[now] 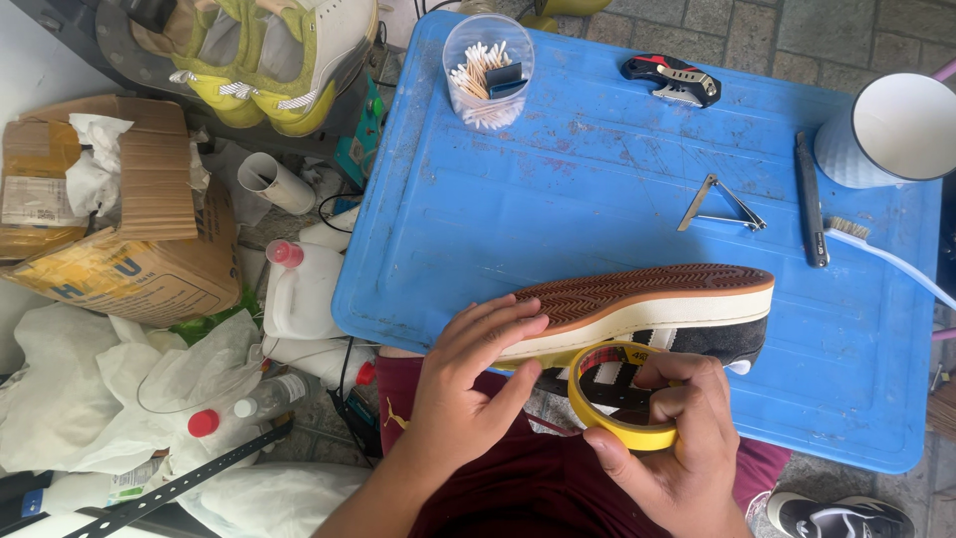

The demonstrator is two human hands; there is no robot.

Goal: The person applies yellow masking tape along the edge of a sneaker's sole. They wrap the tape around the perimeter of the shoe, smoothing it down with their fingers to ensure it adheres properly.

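Head view: I see both hands working a sneaker at the near edge of the blue tray.

My left hand point(473, 374) lies with fingers spread flat against the heel end of the sneaker point(652, 309), which rests on its side, brown sole up, on the blue tray point(558, 189). My right hand point(672, 428) has fingers curled around a roll of yellow tape point(617, 399), thumb along its rim (just under the shoe). At the tray's far edge stands a clear cup point(488, 70) holding cotton swabs; at the right corner a white mug point(891, 130), its contents hidden from me.
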